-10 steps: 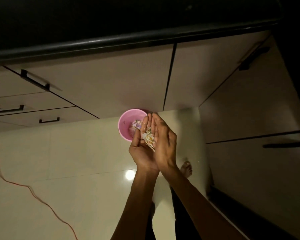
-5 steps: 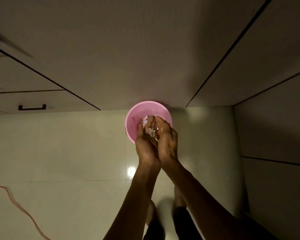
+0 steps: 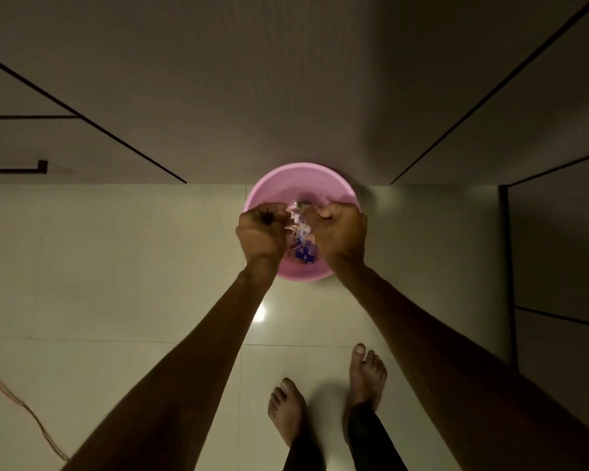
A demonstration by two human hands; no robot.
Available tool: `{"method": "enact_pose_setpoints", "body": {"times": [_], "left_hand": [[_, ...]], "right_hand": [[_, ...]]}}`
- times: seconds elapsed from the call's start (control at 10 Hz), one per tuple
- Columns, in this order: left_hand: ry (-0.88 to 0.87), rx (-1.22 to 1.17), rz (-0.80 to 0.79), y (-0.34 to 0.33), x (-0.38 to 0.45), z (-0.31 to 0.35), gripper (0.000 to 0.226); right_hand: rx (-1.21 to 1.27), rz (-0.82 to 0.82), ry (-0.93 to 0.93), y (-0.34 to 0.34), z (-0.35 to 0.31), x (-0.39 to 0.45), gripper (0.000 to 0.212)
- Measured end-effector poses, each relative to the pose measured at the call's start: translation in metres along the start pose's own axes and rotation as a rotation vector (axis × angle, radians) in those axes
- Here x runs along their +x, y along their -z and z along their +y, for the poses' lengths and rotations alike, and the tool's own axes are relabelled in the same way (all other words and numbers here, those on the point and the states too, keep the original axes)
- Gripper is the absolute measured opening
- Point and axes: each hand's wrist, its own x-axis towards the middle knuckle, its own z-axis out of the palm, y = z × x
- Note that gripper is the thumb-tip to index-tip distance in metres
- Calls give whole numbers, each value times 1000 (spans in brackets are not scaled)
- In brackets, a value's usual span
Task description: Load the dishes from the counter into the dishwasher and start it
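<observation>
Pink plastic bin (image 3: 301, 180) sits on the pale tiled floor (image 3: 116, 266), its far rim right up against the base of the beige cabinet fronts (image 3: 252, 79); no dishes, counter or dishwasher in this view. Inside the bin, a loose heap of small scraps (image 3: 301, 239), whitish and blue bits, too small and dim to name exactly. Both hands are over the bin's opening, knuckles up, a gap between them where the scraps show. Left hand (image 3: 262, 232) is over the bin's left rim, fingers curled under toward the palm; whether they pinch any scrap cannot be told, the fingertips are hidden under the hand. Right hand (image 3: 337, 232) is over the right half of the bin, fingers likewise curled down and inward, fingertips close to the scraps; a hold cannot be confirmed. Both bare forearms run down to the bottom corners of the frame. Two bare feet (image 3: 368, 372) stand on the tiles just below the bin, dark trouser legs at the ankles. A bright light reflection (image 3: 259, 314) shows on the tile between the forearms. A dark drawer handle (image 3: 14, 165) is on the cabinet far left. A thin reddish cord (image 3: 17, 399) trails across the floor at lower left. Dark cabinet panels (image 3: 558, 249) at right, near the bin but apart.
</observation>
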Motion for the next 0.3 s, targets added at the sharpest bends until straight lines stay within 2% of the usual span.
{"method": "enact_pose_setpoints", "body": {"times": [0.1,0.2,0.3], "left_hand": [[2,-230,-68,-5,9,-3,34],[-14,-167,-76,-3,7,-3,25],[-119,111,-115,-4,-7,3,17]], "right_hand": [[-27,-107,-20,-3,-1,6,14],[-53,-98,-4,-1,-2,6,12],[-189,-70,75,5,-6,6,15]]}}
